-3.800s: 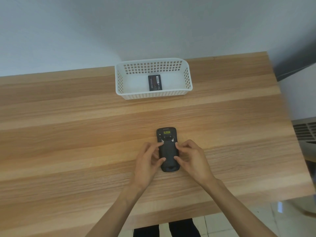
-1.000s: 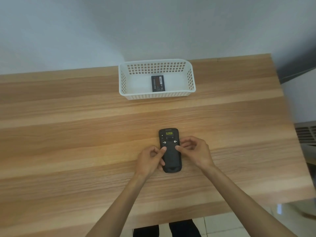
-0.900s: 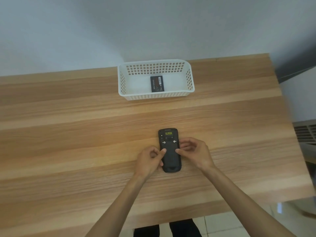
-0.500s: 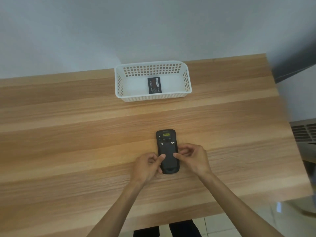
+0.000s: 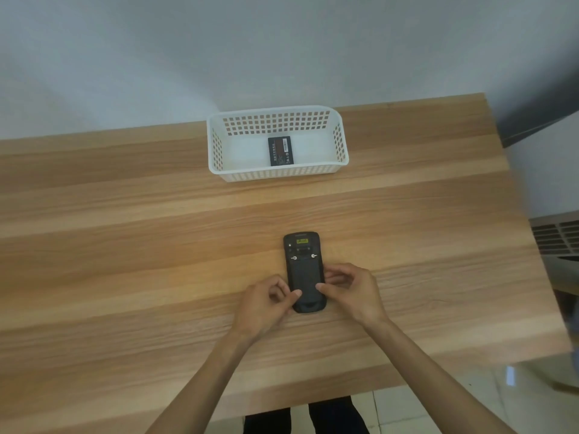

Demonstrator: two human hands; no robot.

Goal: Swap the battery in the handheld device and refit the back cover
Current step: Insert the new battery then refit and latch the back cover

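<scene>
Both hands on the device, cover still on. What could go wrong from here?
1. Left hand and right hand pinch only the near end of the device; it lies loose on the table and may slide when the cover is pried.
2. The two latches point different ways; one may still be locked, so forcing could crack the cover.

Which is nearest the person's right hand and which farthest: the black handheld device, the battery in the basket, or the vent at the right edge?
From the right hand:
1. Handheld device, lying on the table, thumb touching it.
2. Battery, straight ahead inside the white basket.
3. Vent, off to the right beyond the table edge.
</scene>
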